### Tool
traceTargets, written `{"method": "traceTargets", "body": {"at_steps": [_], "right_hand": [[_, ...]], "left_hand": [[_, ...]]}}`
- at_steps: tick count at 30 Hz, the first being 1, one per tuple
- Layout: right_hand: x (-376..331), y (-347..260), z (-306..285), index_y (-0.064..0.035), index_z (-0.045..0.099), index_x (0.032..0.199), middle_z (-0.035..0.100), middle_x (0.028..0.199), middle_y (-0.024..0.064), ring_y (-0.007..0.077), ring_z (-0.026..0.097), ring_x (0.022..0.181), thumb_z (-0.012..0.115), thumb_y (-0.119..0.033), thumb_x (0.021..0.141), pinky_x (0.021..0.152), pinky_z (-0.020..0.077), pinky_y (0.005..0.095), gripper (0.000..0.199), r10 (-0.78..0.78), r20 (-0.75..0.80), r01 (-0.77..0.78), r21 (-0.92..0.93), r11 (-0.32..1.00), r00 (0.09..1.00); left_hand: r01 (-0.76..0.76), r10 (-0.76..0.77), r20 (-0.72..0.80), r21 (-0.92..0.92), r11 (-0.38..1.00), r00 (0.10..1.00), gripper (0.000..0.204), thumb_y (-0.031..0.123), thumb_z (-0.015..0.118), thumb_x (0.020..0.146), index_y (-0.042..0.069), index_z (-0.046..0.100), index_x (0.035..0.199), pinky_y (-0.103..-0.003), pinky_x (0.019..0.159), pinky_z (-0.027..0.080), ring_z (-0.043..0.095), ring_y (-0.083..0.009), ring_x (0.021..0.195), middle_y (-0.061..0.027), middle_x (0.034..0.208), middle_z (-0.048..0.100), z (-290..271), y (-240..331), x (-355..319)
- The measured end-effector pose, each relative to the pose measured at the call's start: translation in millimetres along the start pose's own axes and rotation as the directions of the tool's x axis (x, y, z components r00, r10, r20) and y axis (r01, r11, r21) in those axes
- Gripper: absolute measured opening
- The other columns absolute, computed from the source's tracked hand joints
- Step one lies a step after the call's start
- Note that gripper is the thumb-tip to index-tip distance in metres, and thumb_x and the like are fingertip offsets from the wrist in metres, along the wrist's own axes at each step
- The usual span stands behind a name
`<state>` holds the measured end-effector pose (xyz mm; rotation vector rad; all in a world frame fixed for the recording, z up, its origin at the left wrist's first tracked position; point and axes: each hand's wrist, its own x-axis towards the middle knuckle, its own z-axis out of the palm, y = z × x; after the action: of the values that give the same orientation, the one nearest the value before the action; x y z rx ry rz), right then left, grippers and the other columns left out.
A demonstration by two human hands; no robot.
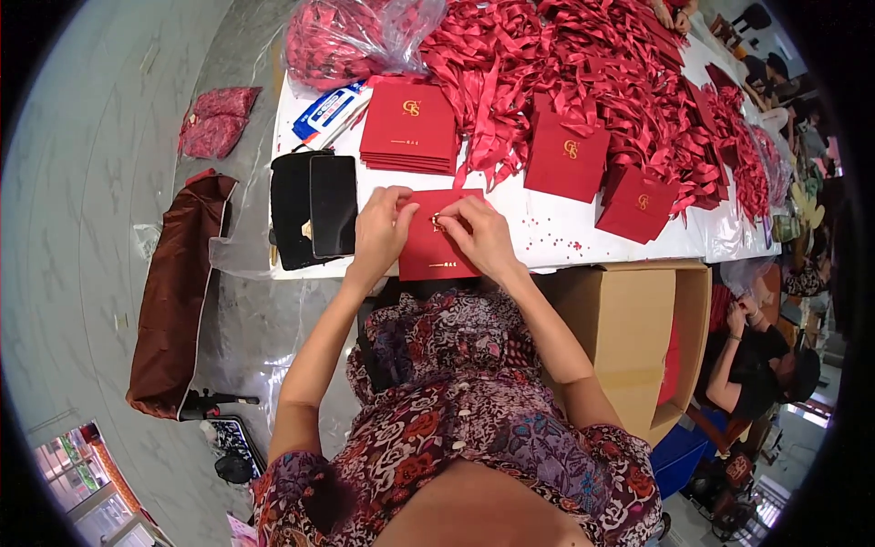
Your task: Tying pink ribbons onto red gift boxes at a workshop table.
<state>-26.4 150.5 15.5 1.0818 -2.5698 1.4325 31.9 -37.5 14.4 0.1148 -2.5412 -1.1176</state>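
- Presently, my right hand [481, 239] pinches narrowly over the card [425, 248]; whether anything is held, I cannot tell.
- My left hand [383, 226] curls beside it, grip unclear.
- Card: at the table's [549, 256] near edge.

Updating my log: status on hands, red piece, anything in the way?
Left hand at left side of red piece, right hand partly covering its gold emblem. Piece lies flat. Phone to left, off it.

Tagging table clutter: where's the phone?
In the head view, the phone lies on the white table's left part, overlapping a black fabric item, beside the left hand.
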Motion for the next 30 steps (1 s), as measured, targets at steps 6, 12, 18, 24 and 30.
{"method": "traceTargets", "body": {"at_steps": [6,12,18,24,30], "right_hand": [[-2,6,11,-0.0056,0.067,0.087,0.065,0.08,0.0094,0.0292,0.065,0.072,0.072,-0.017,0.085,0.065,0.0502,0.04,0.013,0.153,-0.068,-0.154,-0.015,0.988,0.986],[0,6,21,-0.0041,0.067,0.087,0.065,0.079,0.0105,0.0282,0.065,0.071,0.072,-0.016,0.084,0.063,0.0506,0.0391,0.013,0.157,-0.102,-0.162,-0.047,0.986,0.982],[2,4,24,-0.0016,0.067,0.084,0.067,0.072,0.0105,0.0224,0.065,0.062,0.075,-0.018,0.081,0.058,0.0496,0.0339,0.018,0.286,-0.062,-0.286,0.007,0.958,0.956],[0,-9,29,-0.0005,0.063,0.081,0.067,0.077,0.0146,0.0319,0.066,0.068,0.072,-0.015,0.079,0.061,0.0506,0.0426,0.017,0.302,-0.088,-0.308,-0.063,0.949,0.949],[-1,-10,28,0.0,0.063,0.086,0.068,0.079,0.0161,0.0343,0.066,0.072,0.072,-0.013,0.081,0.063,0.0508,0.0436,0.017,0.234,-0.136,-0.251,-0.125,0.96,0.963]], "left_hand": [[-0.044,0.041,0.026,0.149,0.988,0.999,0.035,0.015,0.075,0.082,0.004,0.063,0.114,-0.04,0.078,0.052,0.062,-0.0354,0.091,-0.0171,0.108,0.056,17,-17,-5],[-0.047,0.046,0.02,0.08,0.996,0.999,0.031,0.01,0.074,0.08,0.004,0.062,0.108,-0.042,0.076,0.052,0.062,-0.0365,0.089,-0.0165,0.105,0.056,22,2,-8],[-0.141,0.132,0.073,0.133,0.981,0.989,0.016,0.002,0.063,0.083,0.002,0.059,0.098,-0.044,0.07,0.051,0.062,-0.0358,0.083,-0.0152,0.093,0.059,17,11,-4],[-0.141,0.136,0.046,0.134,0.981,0.99,0.009,0.003,0.059,0.083,0.003,0.057,0.092,-0.046,0.067,0.049,0.061,-0.0356,0.08,-0.0141,0.082,0.062,23,11,-6],[0.005,-0.007,0.081,0.03,1.0,0.997,0.008,0.009,0.062,0.085,0.004,0.059,0.091,-0.045,0.07,0.051,0.064,-0.035,0.082,-0.0141,0.084,0.066,21,9,-6]]}}
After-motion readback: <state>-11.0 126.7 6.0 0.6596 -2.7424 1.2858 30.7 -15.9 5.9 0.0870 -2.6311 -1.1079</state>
